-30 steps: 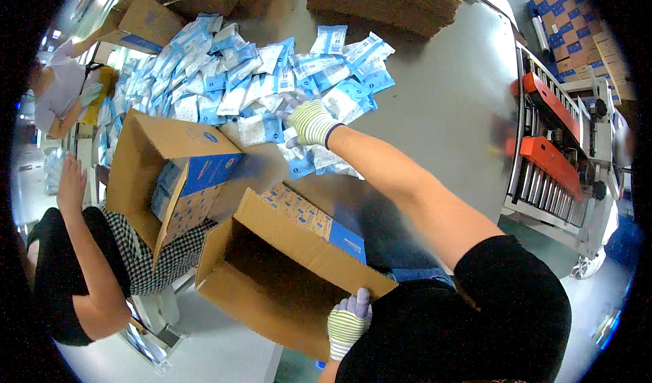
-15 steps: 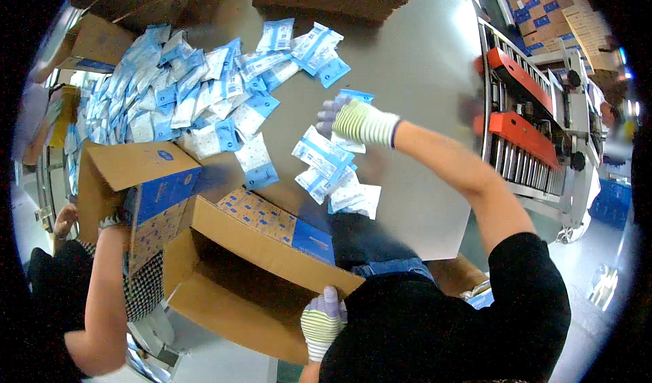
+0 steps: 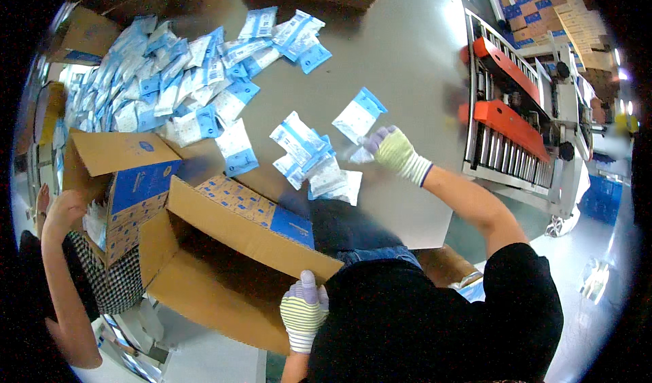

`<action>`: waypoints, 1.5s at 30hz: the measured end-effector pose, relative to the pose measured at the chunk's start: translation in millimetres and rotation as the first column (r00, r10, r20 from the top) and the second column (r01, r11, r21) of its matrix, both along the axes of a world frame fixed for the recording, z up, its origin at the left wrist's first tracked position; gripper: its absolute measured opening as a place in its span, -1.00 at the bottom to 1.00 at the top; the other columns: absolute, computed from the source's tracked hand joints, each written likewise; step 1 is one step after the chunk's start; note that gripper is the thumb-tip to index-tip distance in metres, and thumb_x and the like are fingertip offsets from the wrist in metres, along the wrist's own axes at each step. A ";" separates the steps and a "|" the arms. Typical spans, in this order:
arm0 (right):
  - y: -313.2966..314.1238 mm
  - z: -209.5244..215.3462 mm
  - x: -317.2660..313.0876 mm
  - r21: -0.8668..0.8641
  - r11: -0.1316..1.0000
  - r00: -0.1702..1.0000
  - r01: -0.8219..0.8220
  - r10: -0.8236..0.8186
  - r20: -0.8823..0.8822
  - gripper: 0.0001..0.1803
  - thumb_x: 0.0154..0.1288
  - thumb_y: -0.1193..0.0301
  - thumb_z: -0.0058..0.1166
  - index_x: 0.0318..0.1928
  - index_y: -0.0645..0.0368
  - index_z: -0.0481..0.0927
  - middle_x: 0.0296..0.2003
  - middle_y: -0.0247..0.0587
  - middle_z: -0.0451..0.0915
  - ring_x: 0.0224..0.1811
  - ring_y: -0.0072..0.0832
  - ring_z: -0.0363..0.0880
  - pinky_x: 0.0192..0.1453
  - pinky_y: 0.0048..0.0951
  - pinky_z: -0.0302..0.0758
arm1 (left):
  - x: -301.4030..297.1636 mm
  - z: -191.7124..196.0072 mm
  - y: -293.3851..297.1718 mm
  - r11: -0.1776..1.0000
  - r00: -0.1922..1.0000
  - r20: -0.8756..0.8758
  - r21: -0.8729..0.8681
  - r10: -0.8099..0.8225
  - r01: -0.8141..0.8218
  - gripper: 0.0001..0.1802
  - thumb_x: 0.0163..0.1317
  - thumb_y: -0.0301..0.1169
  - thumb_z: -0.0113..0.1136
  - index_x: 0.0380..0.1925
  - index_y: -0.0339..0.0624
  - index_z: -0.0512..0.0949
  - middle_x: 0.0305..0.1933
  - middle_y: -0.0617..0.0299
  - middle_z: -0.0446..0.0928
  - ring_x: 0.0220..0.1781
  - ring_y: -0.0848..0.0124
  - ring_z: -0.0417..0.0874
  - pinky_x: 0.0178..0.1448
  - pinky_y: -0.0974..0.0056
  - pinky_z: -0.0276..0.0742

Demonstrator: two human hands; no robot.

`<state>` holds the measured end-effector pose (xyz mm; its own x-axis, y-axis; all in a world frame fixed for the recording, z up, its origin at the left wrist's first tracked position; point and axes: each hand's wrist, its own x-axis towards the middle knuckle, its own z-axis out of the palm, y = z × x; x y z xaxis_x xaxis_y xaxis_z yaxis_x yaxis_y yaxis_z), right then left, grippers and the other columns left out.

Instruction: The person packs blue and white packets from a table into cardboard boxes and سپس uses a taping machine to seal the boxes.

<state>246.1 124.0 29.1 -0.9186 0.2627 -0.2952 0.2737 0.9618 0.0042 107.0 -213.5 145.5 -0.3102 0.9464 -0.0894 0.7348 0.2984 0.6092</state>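
My left hand (image 3: 304, 315), in a striped glove, grips the near edge of an open cardboard box (image 3: 224, 308), thumb on top. The box is tilted with its mouth toward me; its visible inside is bare cardboard. Out over the table, my right hand (image 3: 397, 153) has its gloved fingers closed at the lower corner of a white and blue soft packet (image 3: 358, 116). The fingertips are slightly blurred. Between that packet and the box lies a small group of similar packets (image 3: 299, 142).
A large heap of packets (image 3: 170, 84) covers the left of the grey table (image 3: 401, 50). Left of my box, a co-worker's hand (image 3: 64, 213) is beside another open box (image 3: 125, 152). A roller conveyor with red guards (image 3: 509, 128) stands at right.
My right hand has moved right and toward me, and the packet under it has shifted right and shows more fully. My left hand stays on the box. The co-worker's arm has drawn back from their box.
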 end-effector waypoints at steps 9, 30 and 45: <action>-52.5 -22.2 93.0 -0.259 0.959 0.991 0.111 -0.127 -0.046 -0.25 -0.08 0.30 0.16 0.21 0.14 0.28 0.19 -0.05 0.30 0.22 -0.15 0.29 0.33 -0.11 0.19 | 2.6 1.2 4.6 0.997 0.999 -0.048 0.074 0.007 -0.003 -0.13 -0.07 -0.60 0.22 0.25 -0.36 -0.03 -0.61 0.01 0.41 -0.62 0.02 0.44 -0.55 0.06 0.35; -18.9 -16.8 39.4 -0.296 0.955 0.998 -0.023 0.007 -0.056 -0.08 -0.11 0.01 0.23 0.23 0.22 0.22 0.14 0.07 0.30 0.20 -0.08 0.28 0.33 -0.10 0.13 | 2.9 6.7 9.2 0.998 0.999 -0.039 0.061 0.019 -0.016 -0.12 -0.07 -0.61 0.22 0.25 -0.32 -0.03 -0.59 0.04 0.39 -0.60 0.05 0.44 -0.55 0.07 0.34; 77.8 -26.5 -53.2 -0.024 0.983 0.962 -0.185 0.186 0.198 -0.26 0.07 -0.04 0.11 0.10 0.30 0.42 0.11 0.02 0.43 0.19 -0.12 0.37 0.21 -0.09 0.30 | 4.4 3.7 2.6 1.000 0.999 -0.037 0.012 0.011 -0.010 -0.17 -0.01 -0.52 0.19 0.25 -0.34 -0.01 -0.56 0.04 0.41 -0.57 0.08 0.44 -0.51 0.06 0.36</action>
